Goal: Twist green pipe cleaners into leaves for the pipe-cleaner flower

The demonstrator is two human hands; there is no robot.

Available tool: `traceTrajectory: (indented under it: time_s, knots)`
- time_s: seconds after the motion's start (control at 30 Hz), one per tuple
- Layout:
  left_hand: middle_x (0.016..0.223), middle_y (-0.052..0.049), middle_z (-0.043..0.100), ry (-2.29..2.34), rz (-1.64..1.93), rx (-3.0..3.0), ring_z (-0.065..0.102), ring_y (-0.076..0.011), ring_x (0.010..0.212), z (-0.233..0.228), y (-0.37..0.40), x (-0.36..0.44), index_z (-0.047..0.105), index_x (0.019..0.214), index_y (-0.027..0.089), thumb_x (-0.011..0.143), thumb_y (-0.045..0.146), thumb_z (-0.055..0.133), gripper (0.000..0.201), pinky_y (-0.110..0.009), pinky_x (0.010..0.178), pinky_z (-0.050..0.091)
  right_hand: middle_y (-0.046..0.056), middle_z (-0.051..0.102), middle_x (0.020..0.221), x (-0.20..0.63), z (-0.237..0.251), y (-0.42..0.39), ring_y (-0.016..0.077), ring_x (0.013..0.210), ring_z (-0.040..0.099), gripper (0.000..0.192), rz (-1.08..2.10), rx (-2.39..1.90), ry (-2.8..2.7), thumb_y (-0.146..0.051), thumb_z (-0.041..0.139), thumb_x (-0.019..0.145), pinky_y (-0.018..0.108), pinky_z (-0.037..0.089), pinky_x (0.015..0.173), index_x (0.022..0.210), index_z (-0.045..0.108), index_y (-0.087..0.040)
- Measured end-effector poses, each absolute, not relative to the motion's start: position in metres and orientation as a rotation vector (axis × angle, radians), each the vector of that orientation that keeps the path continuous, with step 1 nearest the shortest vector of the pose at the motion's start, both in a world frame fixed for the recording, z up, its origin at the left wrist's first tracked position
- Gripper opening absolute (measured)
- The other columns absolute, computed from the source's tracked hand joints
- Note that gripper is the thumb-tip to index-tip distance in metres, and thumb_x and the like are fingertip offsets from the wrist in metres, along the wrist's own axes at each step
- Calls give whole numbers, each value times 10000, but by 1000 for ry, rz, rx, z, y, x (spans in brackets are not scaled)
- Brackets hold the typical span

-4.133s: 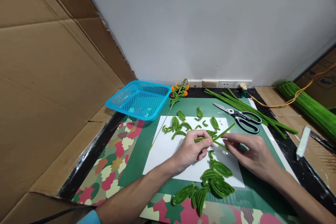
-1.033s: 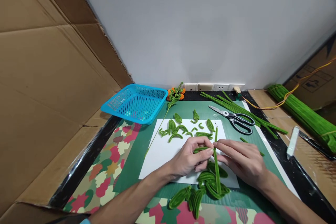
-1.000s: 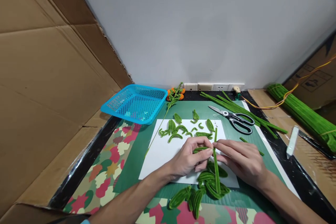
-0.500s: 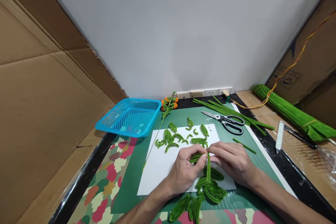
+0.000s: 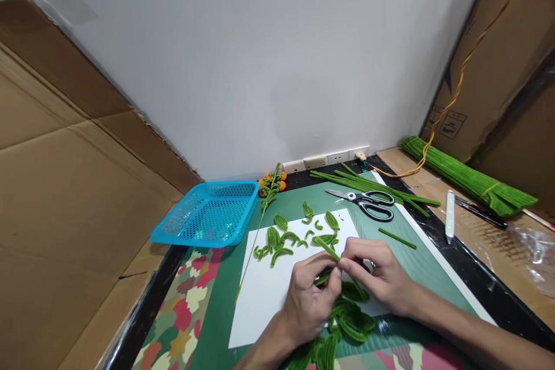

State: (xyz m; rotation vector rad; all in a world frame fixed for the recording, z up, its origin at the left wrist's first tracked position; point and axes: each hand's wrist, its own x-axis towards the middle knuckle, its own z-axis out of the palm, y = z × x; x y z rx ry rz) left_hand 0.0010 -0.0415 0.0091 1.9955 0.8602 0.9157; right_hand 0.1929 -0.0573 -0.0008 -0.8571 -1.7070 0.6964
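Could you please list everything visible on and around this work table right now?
Basket: one, blue, left of the paper.
Paper sheet: one, white, on the green mat.
Folded leaf pieces: many, green, on the paper and near its front edge.
Flower sprig: one, orange and green, beside the basket.
Scissors: one pair, black handles, right of the paper.
Loose stems: several, green, behind the scissors.
Stem bundle: one, green, far right.
Left hand and right hand: pinching one green stem.

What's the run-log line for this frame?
left hand: pinching green pipe cleaner | right hand: pinching same piece | under hands: white sheet | scissors: idle
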Motion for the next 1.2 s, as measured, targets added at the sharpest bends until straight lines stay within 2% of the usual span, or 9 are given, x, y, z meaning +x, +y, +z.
traceTrajectory:
  time_s: [0.1, 0.27, 0.43, 0.63, 0.8, 1.0, 1.07, 1.2]
  knots:
    - [793, -32, 677, 875, 884, 2015, 614, -163, 728, 11, -39, 0, 699, 892, 180, 1030, 278, 570, 213, -255, 710, 468, -26, 523, 636, 189, 1, -58, 119, 593, 473, 422, 898, -909, -1586, -397, 577, 1051, 245, 368, 566, 687, 588, -184]
    - [758, -19, 643, 881, 872, 2045, 559, -148, 686, 11, -37, -1, 689, 895, 184, 1034, 277, 565, 208, -248, 677, 429, -56, 417, 582, 184, -3, -56, 97, 533, 384, 506, 1193, -934, -1407, -525, 596, 1026, 232, 306, 500, 657, 543, -183]
    - [809, -33, 647, 792, 832, 1998, 557, -159, 722, 9, -37, 0, 693, 925, 177, 1040, 292, 564, 208, -265, 708, 437, -58, 346, 587, 186, -7, -53, 98, 540, 333, 566, 1180, -959, -1434, -541, 546, 1045, 248, 271, 508, 608, 425, -201]
    - [808, -16, 628, 907, 787, 1787, 565, -157, 752, 9, -34, -3, 653, 879, 161, 1026, 383, 611, 270, -251, 721, 445, -34, 475, 654, 192, -1, -54, 120, 620, 441, 455, 946, -922, -1637, -452, 555, 1053, 262, 329, 598, 683, 527, -188]
    - [785, -14, 619, 922, 764, 1800, 569, -158, 756, 8, -35, -1, 648, 843, 152, 1025, 383, 598, 298, -247, 729, 449, -52, 349, 618, 190, -11, -53, 116, 585, 343, 531, 994, -995, -1621, -466, 490, 1082, 268, 287, 568, 631, 372, -212]
    - [755, -5, 574, 899, 757, 1834, 520, -147, 725, 5, -37, 2, 605, 821, 162, 1024, 327, 572, 264, -241, 694, 423, -42, 378, 613, 189, -22, -54, 109, 559, 343, 462, 794, -1063, -1770, -371, 460, 1079, 290, 235, 576, 655, 377, -205]
    - [755, -4, 568, 883, 758, 1846, 512, -144, 718, 6, -37, 3, 598, 827, 165, 1026, 311, 559, 250, -241, 684, 416, -46, 355, 606, 189, -21, -54, 108, 561, 320, 476, 870, -1075, -1728, -384, 472, 1075, 292, 223, 571, 645, 380, -203]
    - [739, 4, 570, 856, 804, 1938, 508, -130, 686, 8, -38, 3, 603, 835, 171, 1028, 261, 552, 219, -233, 667, 409, -54, 291, 615, 187, -17, -53, 106, 577, 271, 530, 1227, -1033, -1526, -489, 544, 1048, 277, 209, 539, 626, 396, -203]
